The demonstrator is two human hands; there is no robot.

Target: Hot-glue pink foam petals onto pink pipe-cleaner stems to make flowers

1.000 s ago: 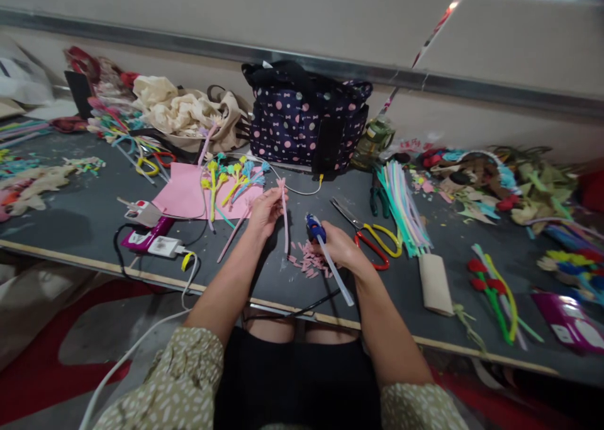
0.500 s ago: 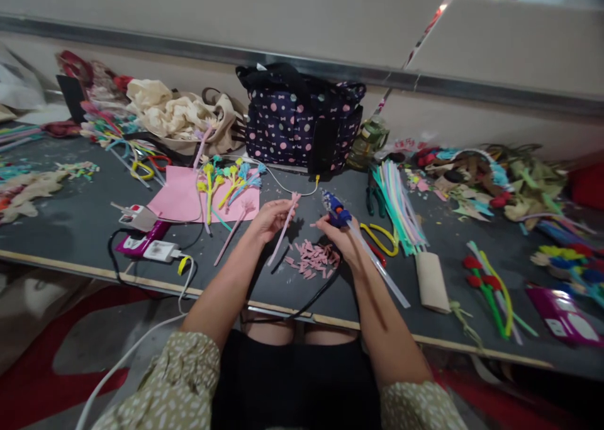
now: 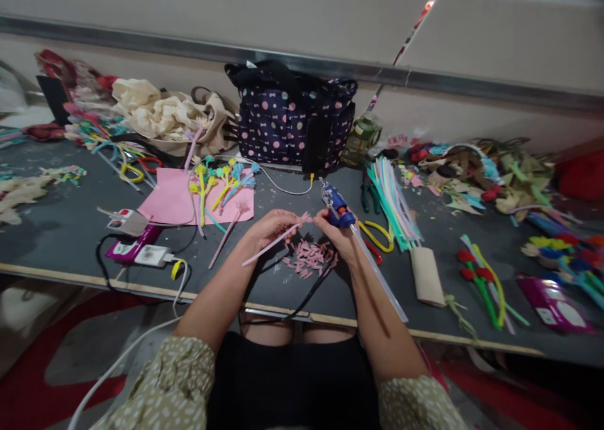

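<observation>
My left hand (image 3: 275,227) is closed round a pink pipe cleaner stem (image 3: 268,249), which slants down to the left with small pink pieces at its upper end. My right hand (image 3: 336,230) holds a blue glue gun (image 3: 336,202), nozzle pointing up and away, with a long clear glue stick (image 3: 380,273) running back over the forearm. The right thumb and fingertip are close to the stem's pink tip; whether they touch it I cannot tell. Below the hands lies a pile of short pink pipe cleaner pieces (image 3: 309,258).
Left are a pink sheet (image 3: 172,197) with pipe cleaner sprigs and a purple power strip (image 3: 136,244). A dotted bag (image 3: 274,122) stands behind. Right are yellow-handled scissors (image 3: 380,236), a pipe cleaner bundle (image 3: 395,197) and a cardboard tube (image 3: 427,277). A black cord (image 3: 306,301) crosses the front edge.
The pink stem has tilted from steep to nearly level, its tip swinging right. My hands have come together, the right thumb now beside that tip. The view has shifted slightly.
</observation>
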